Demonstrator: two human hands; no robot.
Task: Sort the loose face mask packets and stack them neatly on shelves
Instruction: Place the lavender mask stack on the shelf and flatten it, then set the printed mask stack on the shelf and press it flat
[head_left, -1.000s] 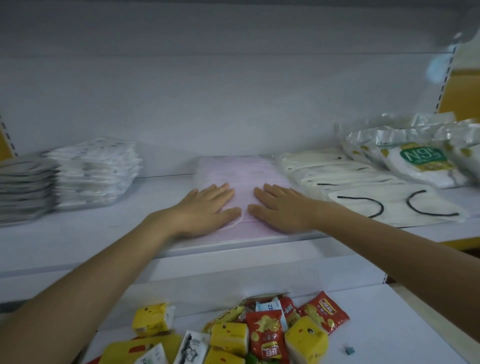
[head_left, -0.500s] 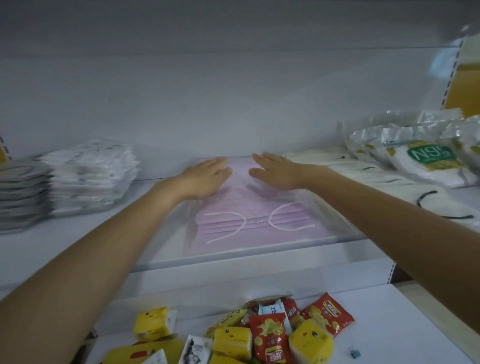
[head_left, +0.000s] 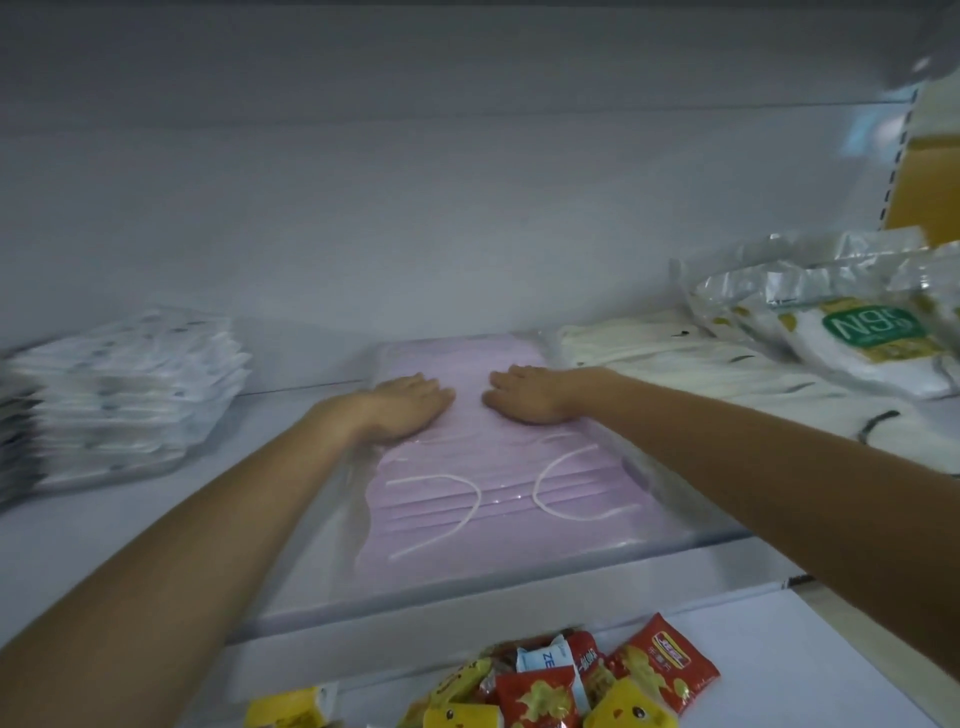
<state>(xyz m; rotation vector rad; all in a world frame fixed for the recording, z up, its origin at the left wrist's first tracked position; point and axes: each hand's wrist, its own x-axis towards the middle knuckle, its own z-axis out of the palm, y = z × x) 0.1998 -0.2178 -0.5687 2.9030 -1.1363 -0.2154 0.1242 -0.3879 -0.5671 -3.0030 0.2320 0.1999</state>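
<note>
Spread flat, my left grip (head_left: 410, 405) and right grip (head_left: 524, 396) press palm-down, side by side and just apart, on the far half of the pink mask packet (head_left: 498, 509). The fingers are straight and pinch nothing. That packet lies flat in its clear wrap in the middle of the shelf (head_left: 104, 530), its near edge at the shelf's front lip and its white ear loops showing through. More pink shows beyond my fingertips toward the back wall, and I cannot tell whether that is the same packet or another behind it. I judge the sorting well along, with 4 kinds already grouped apart. To my left the white packets (head_left: 135, 384) stand in a fairly square stack, with a grey stack (head_left: 15, 441) beside them, blurred at the edge. To my right the cream masks (head_left: 675, 364) lie fanned out, not squared. Past them the N95 packets (head_left: 872, 332) slump in a loose heap. So I reckon the pink pile only needs settling, while the cream and N95 groups need tidying. On the lower shelf (head_left: 810, 665) sit snack packets (head_left: 561, 686), no part of this job.
</note>
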